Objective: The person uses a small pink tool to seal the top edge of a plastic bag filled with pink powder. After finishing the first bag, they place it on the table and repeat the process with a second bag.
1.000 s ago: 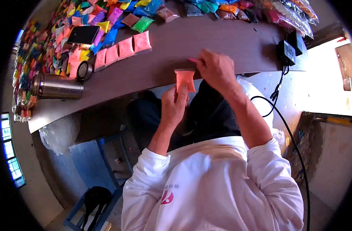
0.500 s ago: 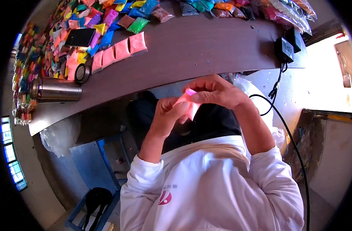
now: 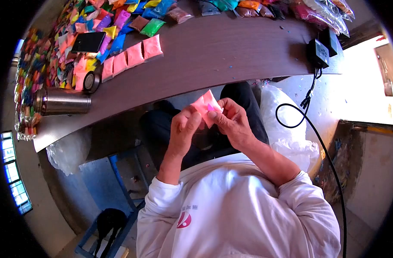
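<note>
Steel flask [image 3: 63,102] lies sideways on the brown table [image 3: 213,51] — tape roll [image 3: 92,81] beside it, four pink packets [image 3: 135,54] in a row beyond.

Lower part of pink packet [image 3: 203,105] behind left hand [image 3: 184,129] and right hand [image 3: 233,124]; coloured packets [image 3: 308,10] beyond top edge.

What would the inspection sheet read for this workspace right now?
Surface: dark brown wooden table, with packets along its far and left sides.
Job's things: small pink plastic packet, held above the lap, off the table.
Clutter: row of four pink packets; heap of multicoloured packets; black phone on the heap; steel flask lying on its side; dark tape roll.
Hands: left hand and right hand both pinch the packet.
Cables: black power adapter at the table's edge; black cable hangs from it and loops down.
Surroundings: white plastic bag beside the legs; blue metal frame on the floor.
</note>
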Motion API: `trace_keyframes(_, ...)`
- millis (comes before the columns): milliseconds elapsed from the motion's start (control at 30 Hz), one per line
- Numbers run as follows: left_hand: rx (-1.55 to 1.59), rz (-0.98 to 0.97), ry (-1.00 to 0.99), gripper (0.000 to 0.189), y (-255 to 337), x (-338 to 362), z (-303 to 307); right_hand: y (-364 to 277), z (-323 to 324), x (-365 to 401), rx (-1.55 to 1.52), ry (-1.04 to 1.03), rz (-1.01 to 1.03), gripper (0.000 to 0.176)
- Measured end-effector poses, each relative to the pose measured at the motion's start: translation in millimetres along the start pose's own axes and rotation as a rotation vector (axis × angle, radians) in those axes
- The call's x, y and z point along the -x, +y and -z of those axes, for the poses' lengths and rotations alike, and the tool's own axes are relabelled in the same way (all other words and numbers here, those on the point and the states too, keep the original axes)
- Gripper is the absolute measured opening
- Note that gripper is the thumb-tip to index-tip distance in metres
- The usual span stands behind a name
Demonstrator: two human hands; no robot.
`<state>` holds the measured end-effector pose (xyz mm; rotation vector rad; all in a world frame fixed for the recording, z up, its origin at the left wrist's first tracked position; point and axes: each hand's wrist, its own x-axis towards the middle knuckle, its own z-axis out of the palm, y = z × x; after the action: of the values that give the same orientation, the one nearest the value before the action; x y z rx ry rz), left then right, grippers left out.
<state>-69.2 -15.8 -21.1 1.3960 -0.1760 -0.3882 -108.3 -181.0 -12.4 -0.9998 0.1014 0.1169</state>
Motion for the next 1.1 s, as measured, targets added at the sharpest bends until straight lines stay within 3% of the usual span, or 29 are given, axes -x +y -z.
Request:
trace_keyframes(167, -0.239, -0.017, 0.154, 0.038, 5.8, 7.6, -4.7, 6.4, -2.3, 9.5, 0.070, -0.045, -0.032, 0.020)
trace_keyframes(267, -0.270, -0.046, 0.145, 0.039, 5.0, 6.8, -2.5, 0.3, 4.6, 12.3, 0.144, -0.091, -0.152, 0.022)
trace_keyframes(367, -0.265, -0.076, 0.157, 0.039, 5.9, 7.1, -7.7, -1.5, 10.4, 9.1, 0.033, -0.099, -0.193, 0.029)
trace_keyframes(433, -0.228, -0.055, 0.110, 0.037, 0.4, 6.2, -8.0, -3.1, 15.3, 4.0, -0.144, -0.013, -0.373, 0.033)
trace_keyframes(600, -0.173, -0.096, 0.128, 0.033, 5.4, 7.8, -11.0, 0.4, 11.0, 5.2, -0.092, -0.052, -0.360, 0.030)
trace_keyframes(867, -0.132, 0.023, -0.053, 0.041, 0.8, 13.8, -10.7, 15.1, 2.5, 2.7, -0.002, -0.020, 0.050, 0.026)
trace_keyframes(1000, -0.164, 0.056, 0.008, 0.043, 5.6, 15.3, -17.5, 10.5, 3.8, 2.9, 0.011, -0.053, 0.036, 0.032)
trace_keyframes(1100, -0.251, 0.004, 0.003, 0.045, 3.2, 15.8, -15.1, 0.7, 9.5, 7.6, -0.131, -0.058, -0.108, 0.046)
